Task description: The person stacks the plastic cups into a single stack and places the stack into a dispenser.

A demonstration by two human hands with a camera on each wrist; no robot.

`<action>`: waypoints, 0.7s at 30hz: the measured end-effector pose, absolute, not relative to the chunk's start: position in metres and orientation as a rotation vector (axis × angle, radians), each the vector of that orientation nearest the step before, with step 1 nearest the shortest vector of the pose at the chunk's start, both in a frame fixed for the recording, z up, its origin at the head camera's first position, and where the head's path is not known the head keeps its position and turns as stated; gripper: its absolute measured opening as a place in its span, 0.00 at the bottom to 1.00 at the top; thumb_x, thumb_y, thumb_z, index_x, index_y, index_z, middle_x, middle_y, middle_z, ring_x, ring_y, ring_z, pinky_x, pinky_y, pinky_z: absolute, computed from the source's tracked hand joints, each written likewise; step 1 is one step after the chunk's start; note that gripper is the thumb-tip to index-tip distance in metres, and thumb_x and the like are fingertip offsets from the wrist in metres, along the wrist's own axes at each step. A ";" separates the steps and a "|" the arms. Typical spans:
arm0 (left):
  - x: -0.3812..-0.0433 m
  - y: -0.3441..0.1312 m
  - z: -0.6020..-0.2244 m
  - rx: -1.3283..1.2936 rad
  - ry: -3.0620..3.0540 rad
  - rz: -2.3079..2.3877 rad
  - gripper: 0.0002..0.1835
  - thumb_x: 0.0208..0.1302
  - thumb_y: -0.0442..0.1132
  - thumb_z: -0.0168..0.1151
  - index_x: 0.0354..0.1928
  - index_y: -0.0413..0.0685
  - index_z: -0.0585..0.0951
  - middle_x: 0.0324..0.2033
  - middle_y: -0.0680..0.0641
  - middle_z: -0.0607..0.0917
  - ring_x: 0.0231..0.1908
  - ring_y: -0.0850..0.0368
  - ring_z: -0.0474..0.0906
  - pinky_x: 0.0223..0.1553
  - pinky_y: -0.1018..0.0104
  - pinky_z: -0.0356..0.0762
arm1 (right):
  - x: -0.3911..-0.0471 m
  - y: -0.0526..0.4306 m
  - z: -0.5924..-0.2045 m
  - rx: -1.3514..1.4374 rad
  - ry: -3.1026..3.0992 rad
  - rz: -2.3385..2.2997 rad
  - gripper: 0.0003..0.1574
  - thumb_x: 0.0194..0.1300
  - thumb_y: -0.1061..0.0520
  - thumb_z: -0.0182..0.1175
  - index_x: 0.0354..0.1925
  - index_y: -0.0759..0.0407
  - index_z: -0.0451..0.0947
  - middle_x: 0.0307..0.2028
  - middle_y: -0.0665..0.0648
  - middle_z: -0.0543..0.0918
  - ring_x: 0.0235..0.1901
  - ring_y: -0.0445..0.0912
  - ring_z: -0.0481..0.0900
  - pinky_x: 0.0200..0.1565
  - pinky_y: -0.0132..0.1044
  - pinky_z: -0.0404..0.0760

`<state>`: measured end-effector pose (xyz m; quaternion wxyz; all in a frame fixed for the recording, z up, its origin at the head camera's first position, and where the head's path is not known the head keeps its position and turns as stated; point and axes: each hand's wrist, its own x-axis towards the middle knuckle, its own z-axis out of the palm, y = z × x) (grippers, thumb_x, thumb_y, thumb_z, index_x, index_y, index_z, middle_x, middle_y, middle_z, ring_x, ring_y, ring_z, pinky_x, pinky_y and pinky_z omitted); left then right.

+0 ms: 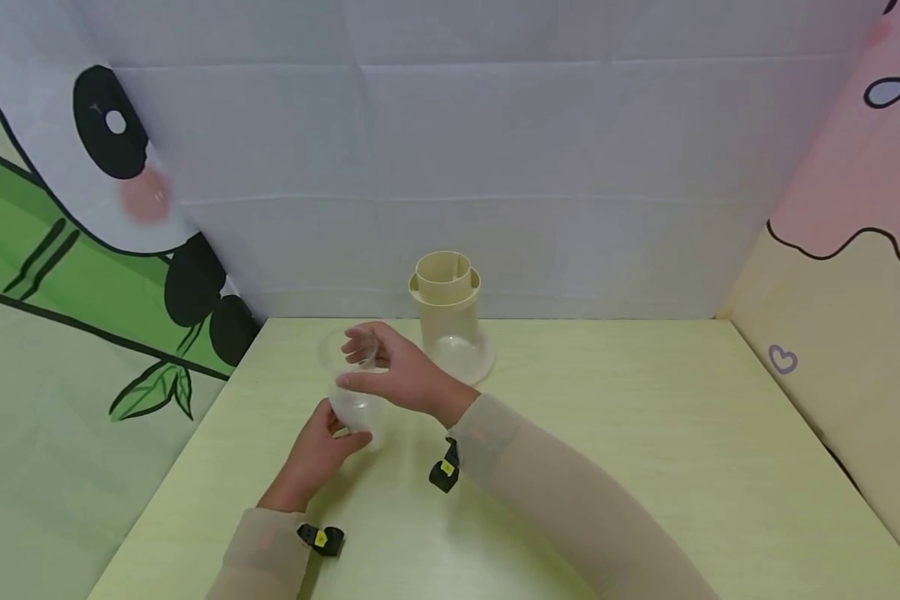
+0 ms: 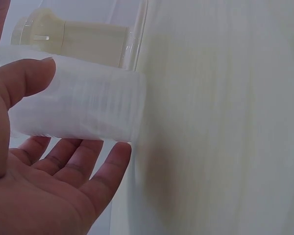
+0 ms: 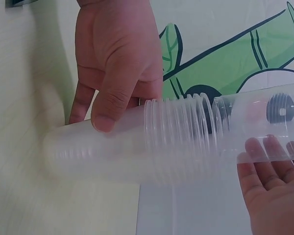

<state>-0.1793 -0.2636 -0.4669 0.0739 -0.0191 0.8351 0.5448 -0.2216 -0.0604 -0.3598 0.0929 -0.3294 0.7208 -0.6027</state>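
A stack of nested clear plastic cups (image 3: 181, 142) stands upright, its several rims at the top. The left hand (image 1: 318, 450) grips it low down, thumb on one side and fingers on the other; in the left wrist view the stack (image 2: 93, 100) has a frosted look, its foot close over the table. Right above the rims is a clear plastic cylinder (image 3: 255, 105), its near end meeting the top cup. The right hand (image 1: 393, 371) holds this cylinder between thumb and curled fingers, partly seen through its clear wall.
Behind the hands, near the table's back edge, stands a cream two-tier tubular holder (image 1: 446, 300) on a clear round base (image 1: 480, 358). A printed cloth wall (image 1: 495, 150) rises at the back. The pale wooden table (image 1: 645, 417) extends to the right.
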 end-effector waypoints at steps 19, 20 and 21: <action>-0.180 -0.267 -0.469 0.011 2.505 1.654 0.44 0.67 0.44 0.72 0.77 0.44 0.57 0.73 0.38 0.67 0.71 0.38 0.65 0.64 0.40 0.72 | -0.224 -0.071 -0.366 -0.944 2.214 -1.714 0.39 0.67 0.46 0.71 0.70 0.52 0.67 0.56 0.43 0.78 0.58 0.40 0.76 0.65 0.33 0.71; -0.180 -0.266 -0.469 0.014 2.504 1.655 0.44 0.67 0.44 0.72 0.77 0.44 0.57 0.73 0.39 0.67 0.71 0.38 0.65 0.64 0.40 0.72 | -0.224 -0.071 -0.368 -0.940 2.215 -1.709 0.39 0.67 0.46 0.71 0.70 0.51 0.67 0.56 0.43 0.78 0.58 0.40 0.76 0.65 0.33 0.71; -0.180 -0.266 -0.469 0.016 2.504 1.655 0.44 0.67 0.44 0.72 0.77 0.44 0.57 0.73 0.39 0.67 0.71 0.38 0.65 0.64 0.41 0.72 | -0.224 -0.070 -0.369 -0.938 2.215 -1.706 0.40 0.67 0.46 0.71 0.70 0.51 0.67 0.56 0.43 0.78 0.58 0.39 0.76 0.65 0.33 0.71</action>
